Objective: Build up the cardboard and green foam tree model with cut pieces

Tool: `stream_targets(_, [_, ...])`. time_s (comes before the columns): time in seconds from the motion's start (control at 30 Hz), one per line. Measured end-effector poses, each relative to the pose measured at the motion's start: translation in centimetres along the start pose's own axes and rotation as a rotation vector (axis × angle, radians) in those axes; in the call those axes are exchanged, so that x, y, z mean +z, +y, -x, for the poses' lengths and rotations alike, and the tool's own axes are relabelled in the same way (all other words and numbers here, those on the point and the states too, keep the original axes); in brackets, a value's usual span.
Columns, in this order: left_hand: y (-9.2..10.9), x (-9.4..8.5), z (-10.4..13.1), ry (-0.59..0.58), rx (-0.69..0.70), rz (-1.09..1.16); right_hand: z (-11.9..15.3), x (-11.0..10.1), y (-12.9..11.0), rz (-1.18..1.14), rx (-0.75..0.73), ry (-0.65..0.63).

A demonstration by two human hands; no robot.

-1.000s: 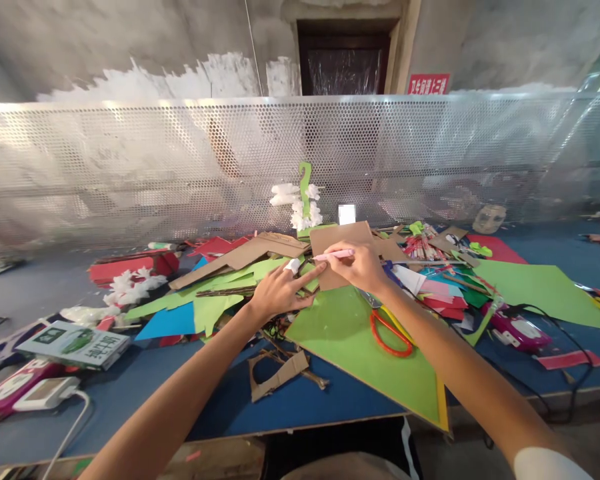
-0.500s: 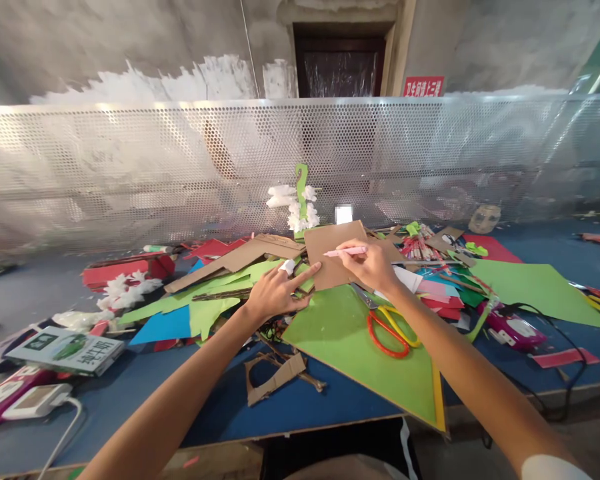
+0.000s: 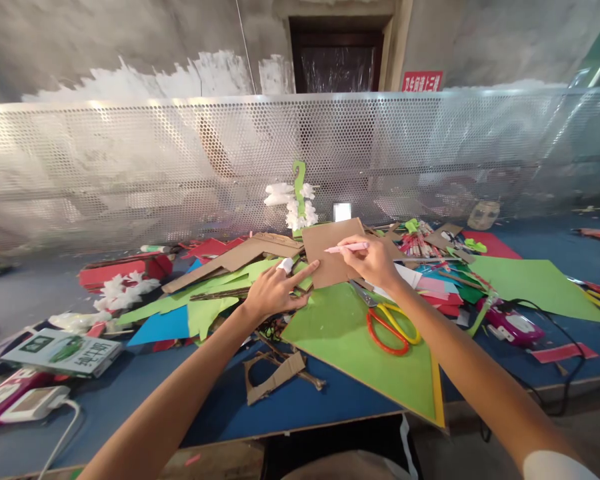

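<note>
A piece of brown cardboard (image 3: 330,243) lies tilted on the pile in front of me. My right hand (image 3: 373,259) grips a pink pen (image 3: 347,247) over it, the tip pointing left at the cardboard's surface. At the cardboard's lower left edge rests my left hand (image 3: 275,287), its fingers spread, the index fingertip touching that edge. Something white (image 3: 285,265) is wrapped round one of its fingers. Below the cardboard, scissors (image 3: 393,327) with orange and yellow handles lie on a large green sheet (image 3: 350,353).
A perforated metal screen (image 3: 180,167) stands behind the blue table (image 3: 220,420). A green and white figure (image 3: 300,197) stands at the back. Leftward are a milk carton (image 3: 63,351), a red box (image 3: 125,270) and a white cable. Paper scraps and a purple device (image 3: 513,323) lie rightward.
The whole view has shifted very slightly. Both hands keep nearly the same places, and the pen tip stays over the left part of the cardboard.
</note>
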State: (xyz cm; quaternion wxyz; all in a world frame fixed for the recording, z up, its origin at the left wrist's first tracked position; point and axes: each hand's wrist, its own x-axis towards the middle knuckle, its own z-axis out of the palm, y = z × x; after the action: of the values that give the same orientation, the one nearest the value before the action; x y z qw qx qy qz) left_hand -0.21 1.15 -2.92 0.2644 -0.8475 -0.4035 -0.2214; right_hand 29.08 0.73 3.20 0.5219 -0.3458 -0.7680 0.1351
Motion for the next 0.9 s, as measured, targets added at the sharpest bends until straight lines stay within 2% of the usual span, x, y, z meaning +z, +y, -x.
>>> stream_targets(0.2, [0.1, -0.3, -0.1, -0.039, -0.039, 0.055, 0.8, -0.1, -0.1, -0.024, 0.065, -0.105])
stream_targets(0.37, [0.2, -0.6, -0.2, -0.082, -0.076, 0.084, 1.2, -0.1, -0.5, -0.061, 0.103, -0.094])
stream_targets(0.53, [0.2, -0.5, -0.3, -0.079, -0.087, 0.058, 1.6, -0.4, -1.1, -0.131, 0.141, -0.200])
stream_targets(0.67, [0.3, -1.0, -0.5, -0.103, -0.122, 0.053, 2.0, -0.9, -1.6, -0.090, 0.117, -0.161])
stream_targets(0.8, [0.3, -1.3, -0.6, -0.098, -0.123, 0.056, 2.2, -1.3, -1.9, -0.069, 0.096, -0.252])
stream_targets(0.9, [0.2, -1.3, -0.7, -0.076, -0.112, 0.056, 2.2, -1.3, -1.7, -0.085, 0.094, -0.181])
